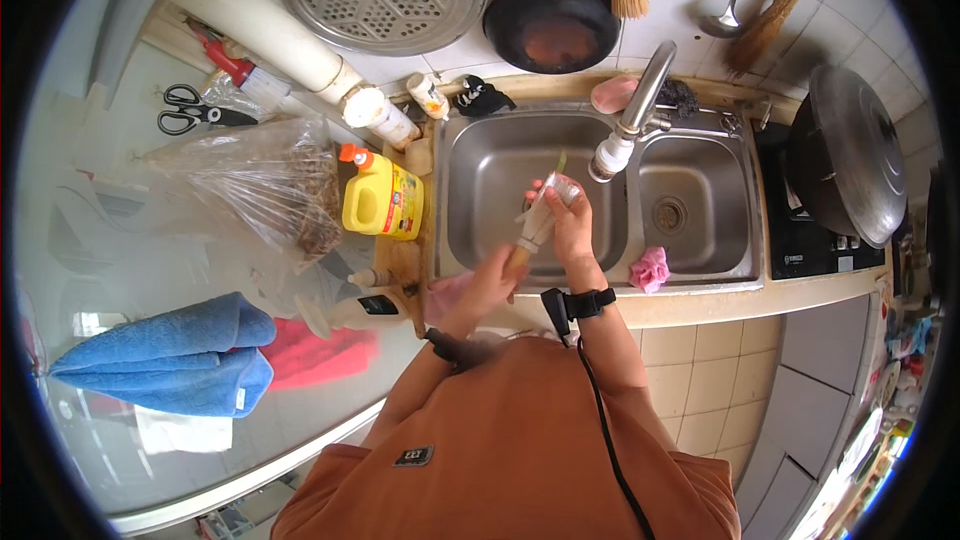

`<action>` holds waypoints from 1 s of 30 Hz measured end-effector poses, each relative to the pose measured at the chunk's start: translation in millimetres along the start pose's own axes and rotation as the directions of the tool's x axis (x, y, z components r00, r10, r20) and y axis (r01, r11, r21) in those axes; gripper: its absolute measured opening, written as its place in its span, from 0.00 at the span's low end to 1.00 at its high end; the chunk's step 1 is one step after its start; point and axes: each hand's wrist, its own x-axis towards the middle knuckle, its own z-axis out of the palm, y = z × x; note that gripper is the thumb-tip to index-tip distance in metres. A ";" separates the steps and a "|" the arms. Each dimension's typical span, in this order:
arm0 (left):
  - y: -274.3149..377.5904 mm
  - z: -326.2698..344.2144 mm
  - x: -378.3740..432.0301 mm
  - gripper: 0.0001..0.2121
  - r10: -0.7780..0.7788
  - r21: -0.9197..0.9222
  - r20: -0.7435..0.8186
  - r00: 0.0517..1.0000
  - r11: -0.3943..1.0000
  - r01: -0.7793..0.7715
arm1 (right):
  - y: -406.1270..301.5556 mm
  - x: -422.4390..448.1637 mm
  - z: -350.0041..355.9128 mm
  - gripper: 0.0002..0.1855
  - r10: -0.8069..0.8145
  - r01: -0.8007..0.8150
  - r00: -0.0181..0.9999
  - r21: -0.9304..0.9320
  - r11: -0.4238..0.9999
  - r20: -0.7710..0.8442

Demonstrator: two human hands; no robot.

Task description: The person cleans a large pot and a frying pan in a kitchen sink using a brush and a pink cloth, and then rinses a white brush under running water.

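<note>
Over the large steel sink basin, my right hand grips the upper part of a slender, whitish, partly see-through object; its kind is unclear. The object slants, and its lower end is tan. My left hand, blurred, is closed about that tan end near the basin's front rim. A thin yellow-green piece shows just beyond the right fingertips. The steel faucet with its white spout filter stands to the right of the hands. My palms are mostly hidden.
A pink cloth lies at the front of the sink divider. To the left stand a yellow detergent jug and a plastic bag with brown contents. A large lidded wok is at the right. Black-handled scissors lie far left.
</note>
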 end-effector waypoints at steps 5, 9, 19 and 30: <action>0.1 1.4 -1.4 0.10 -0.002 -0.047 0.019 1.000 0.999 0.003 | 4.9 4.1 -3.7 0.14 0.053 -0.052 0.998 0.016 0.999 -0.042; 10.3 -1.8 -2.7 0.10 -0.064 -0.122 0.153 0.986 0.989 0.083 | 6.8 14.3 -17.7 0.25 0.182 -0.177 0.979 0.069 0.982 -0.086; -21.2 -3.1 4.1 0.15 0.382 0.484 -0.171 0.908 0.835 -0.261 | 20.9 10.4 -21.0 0.18 0.111 -0.120 0.975 0.038 0.992 0.194; -0.5 14.8 -2.3 0.18 0.208 0.280 0.022 0.978 0.938 -0.206 | -1.9 6.5 -4.4 0.22 0.288 -0.252 0.953 0.270 0.929 -0.100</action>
